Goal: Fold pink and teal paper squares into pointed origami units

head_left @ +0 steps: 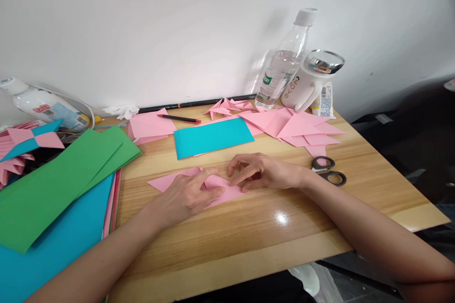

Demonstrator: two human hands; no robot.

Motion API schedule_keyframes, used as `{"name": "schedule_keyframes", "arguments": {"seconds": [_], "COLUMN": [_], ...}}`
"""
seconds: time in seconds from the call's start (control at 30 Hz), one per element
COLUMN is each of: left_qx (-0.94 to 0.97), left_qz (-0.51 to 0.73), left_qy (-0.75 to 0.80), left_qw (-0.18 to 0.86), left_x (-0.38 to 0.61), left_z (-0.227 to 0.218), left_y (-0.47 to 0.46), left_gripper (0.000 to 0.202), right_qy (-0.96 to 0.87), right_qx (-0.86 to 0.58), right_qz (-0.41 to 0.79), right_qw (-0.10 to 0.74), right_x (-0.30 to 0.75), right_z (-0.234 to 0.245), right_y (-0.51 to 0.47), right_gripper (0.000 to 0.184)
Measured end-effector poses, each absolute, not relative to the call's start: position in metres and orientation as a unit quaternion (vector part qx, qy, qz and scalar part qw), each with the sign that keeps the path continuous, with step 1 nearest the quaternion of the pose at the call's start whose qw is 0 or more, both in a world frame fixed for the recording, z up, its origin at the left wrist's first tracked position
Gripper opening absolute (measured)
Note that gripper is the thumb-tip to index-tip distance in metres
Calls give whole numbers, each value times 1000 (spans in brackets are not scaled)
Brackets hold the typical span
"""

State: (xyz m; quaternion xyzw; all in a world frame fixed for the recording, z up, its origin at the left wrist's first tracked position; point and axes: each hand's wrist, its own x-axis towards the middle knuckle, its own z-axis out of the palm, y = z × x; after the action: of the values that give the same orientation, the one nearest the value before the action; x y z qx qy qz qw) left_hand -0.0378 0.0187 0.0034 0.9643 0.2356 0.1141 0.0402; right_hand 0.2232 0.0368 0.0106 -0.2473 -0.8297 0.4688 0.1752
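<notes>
Firstly, folded pink paper piece (232, 193): on the glossy wooden table (284, 239), near-centre. Left hand (192, 191) laid over it, thumb on the paper; right hand (265, 170), fingers curled, at its right end. Whether either hand pinches it, cannot tell.

Surroundings: turquoise rectangular paper (215, 137), just beyond the hands; black-handled scissors (334, 173), just beyond the right forearm; pointed pink paper pieces (298, 125), heaped far right; black-and-red pen (179, 118) on pink paper sheets (151, 125), far left; long green paper strips (64, 180) over large blue sheets (67, 241), left.

Containers: clear plastic bottle (279, 73), white-capped, part-filled with clear liquid; white mug (302, 85) with shiny rim, right of it, contents hidden; white plastic bottle (57, 109), far left, contents hidden.

Edges: white wall (177, 33) behind; wood surface between folded piece and near edge; right edge beyond the scissors.
</notes>
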Motion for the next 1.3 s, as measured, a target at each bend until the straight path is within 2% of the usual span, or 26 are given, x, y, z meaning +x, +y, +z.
{"name": "schedule_keyframes", "arguments": {"seconds": [0.47, 0.83, 1.3], "left_qx": [967, 937, 924], "left_qz": [81, 54, 62], "left_qy": [236, 301, 320], "left_qw": [57, 168, 198], "left_x": [-38, -39, -38], "left_z": [9, 7, 9], "left_y": [19, 19, 18], "left_gripper": [32, 31, 31], "right_qy": [-831, -831, -827], "right_qx": [-248, -248, -247], "right_qz": [465, 466, 475], "right_qw": [179, 176, 169], "right_x": [223, 223, 224], "right_z": [10, 11, 12], "right_y": [37, 37, 37], "right_gripper": [22, 22, 23]}}
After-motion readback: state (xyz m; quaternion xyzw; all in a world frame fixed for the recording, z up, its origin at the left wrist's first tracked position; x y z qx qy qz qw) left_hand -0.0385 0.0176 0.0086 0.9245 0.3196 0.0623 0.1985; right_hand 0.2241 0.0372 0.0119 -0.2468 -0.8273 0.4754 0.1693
